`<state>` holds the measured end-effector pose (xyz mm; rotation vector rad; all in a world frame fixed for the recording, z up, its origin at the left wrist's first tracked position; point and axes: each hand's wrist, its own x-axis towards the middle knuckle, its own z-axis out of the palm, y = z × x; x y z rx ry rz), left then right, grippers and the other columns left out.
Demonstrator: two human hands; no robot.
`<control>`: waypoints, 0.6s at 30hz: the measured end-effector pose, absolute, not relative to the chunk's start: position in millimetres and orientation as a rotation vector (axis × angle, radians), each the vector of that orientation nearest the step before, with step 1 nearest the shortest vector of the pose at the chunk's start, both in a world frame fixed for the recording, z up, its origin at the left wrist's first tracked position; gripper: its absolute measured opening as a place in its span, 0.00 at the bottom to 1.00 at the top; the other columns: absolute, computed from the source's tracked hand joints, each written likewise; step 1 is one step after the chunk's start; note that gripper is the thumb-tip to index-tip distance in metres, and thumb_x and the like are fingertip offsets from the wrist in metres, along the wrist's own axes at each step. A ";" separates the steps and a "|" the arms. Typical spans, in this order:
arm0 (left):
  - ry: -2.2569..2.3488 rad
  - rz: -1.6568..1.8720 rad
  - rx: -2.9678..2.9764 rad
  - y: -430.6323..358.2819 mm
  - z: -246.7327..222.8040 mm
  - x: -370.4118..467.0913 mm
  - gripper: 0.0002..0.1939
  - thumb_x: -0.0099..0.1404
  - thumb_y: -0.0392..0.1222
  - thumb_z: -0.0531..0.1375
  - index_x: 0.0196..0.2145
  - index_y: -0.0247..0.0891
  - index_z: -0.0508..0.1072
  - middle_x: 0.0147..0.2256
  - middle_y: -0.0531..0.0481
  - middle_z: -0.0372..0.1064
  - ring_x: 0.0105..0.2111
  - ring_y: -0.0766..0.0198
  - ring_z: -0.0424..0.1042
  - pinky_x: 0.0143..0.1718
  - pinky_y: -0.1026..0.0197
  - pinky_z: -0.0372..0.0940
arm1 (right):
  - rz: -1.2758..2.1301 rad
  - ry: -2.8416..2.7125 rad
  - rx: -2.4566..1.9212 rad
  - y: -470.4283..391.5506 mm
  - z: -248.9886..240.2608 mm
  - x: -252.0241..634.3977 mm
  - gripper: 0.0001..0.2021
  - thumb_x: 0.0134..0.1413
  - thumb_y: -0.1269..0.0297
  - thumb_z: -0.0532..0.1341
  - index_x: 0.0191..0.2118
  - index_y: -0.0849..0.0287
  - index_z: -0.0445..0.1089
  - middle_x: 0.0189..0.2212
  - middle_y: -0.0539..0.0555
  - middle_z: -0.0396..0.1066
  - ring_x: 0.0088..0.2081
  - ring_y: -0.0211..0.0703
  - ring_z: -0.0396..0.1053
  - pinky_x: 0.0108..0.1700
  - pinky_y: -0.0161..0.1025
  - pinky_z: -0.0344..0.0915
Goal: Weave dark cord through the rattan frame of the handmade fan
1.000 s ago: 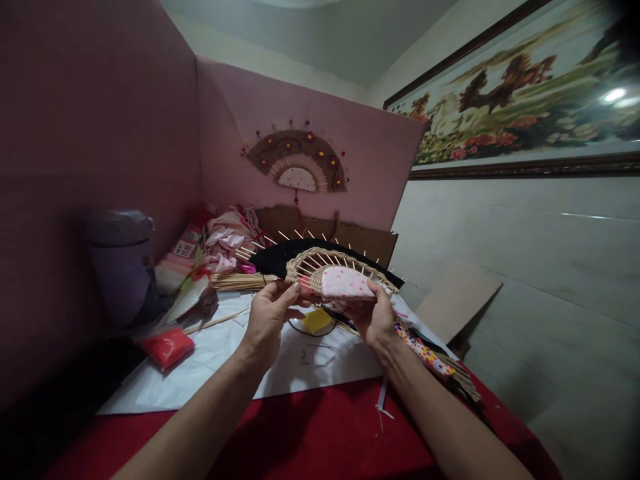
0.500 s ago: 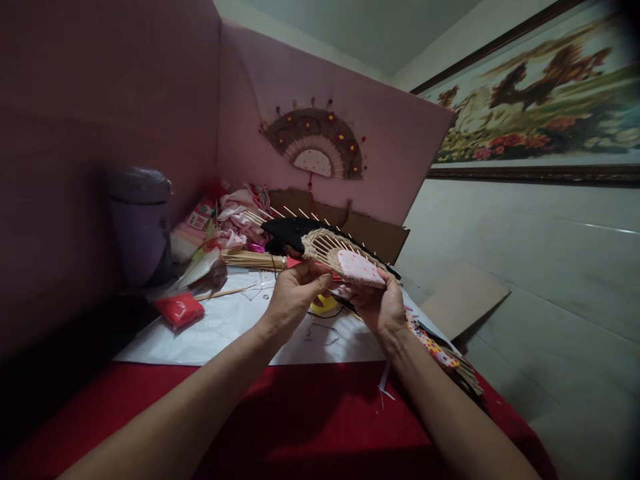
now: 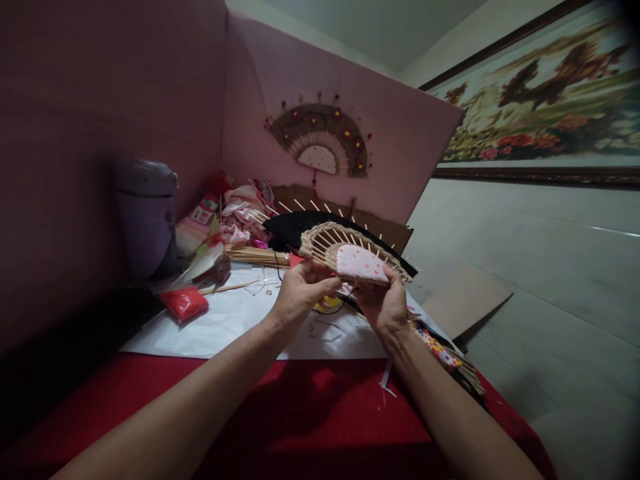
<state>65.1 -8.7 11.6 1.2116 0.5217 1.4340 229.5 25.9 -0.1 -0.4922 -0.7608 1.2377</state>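
Observation:
Held up over the table is a handmade fan (image 3: 357, 261), with thin wooden sticks, a woven cord band, a black outer band and a white half-round patch with red dots at its base. My left hand (image 3: 306, 288) pinches the fan's lower left edge. My right hand (image 3: 385, 297) grips the base at its lower right, thumb on the dotted patch; its other fingers are mostly hidden behind. A thin black cord (image 3: 330, 311) hangs below the fan, near a yellow thing (image 3: 327, 303) partly hidden by my left hand.
White sheet (image 3: 210, 333) over a red tablecloth (image 3: 310, 413). A bundle of sticks (image 3: 255, 255), red packet (image 3: 185, 305), pink cloth (image 3: 243, 207) and purple bin (image 3: 147, 220) stand left. Another fan (image 3: 320, 140) hangs on the pink board. Flowered material (image 3: 435, 347) lies right.
The fan has tilted so that more of its face and dotted patch shows toward me. Both hands keep their hold on it. The view has shifted slightly.

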 end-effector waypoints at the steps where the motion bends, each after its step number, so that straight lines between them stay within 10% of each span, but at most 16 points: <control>1: 0.530 1.423 1.191 -7.4 10.8 64.7 0.14 0.46 0.40 0.66 0.31 0.33 0.70 0.28 0.47 0.72 0.24 0.65 0.70 0.19 0.68 0.62 | 1.201 -0.769 -0.485 25.6 -0.1 228.9 0.09 0.47 0.61 0.56 0.33 0.58 0.68 0.23 0.47 0.71 0.22 0.35 0.65 0.23 0.32 0.64; 18: 0.721 1.328 0.901 1.3 6.6 58.6 0.12 0.53 0.43 0.63 0.27 0.28 0.71 0.26 0.42 0.73 0.20 0.67 0.70 0.18 0.68 0.62 | 1.166 -0.851 -0.382 21.8 -5.0 209.9 0.11 0.48 0.62 0.60 0.38 0.59 0.69 0.33 0.50 0.74 0.31 0.38 0.69 0.31 0.34 0.66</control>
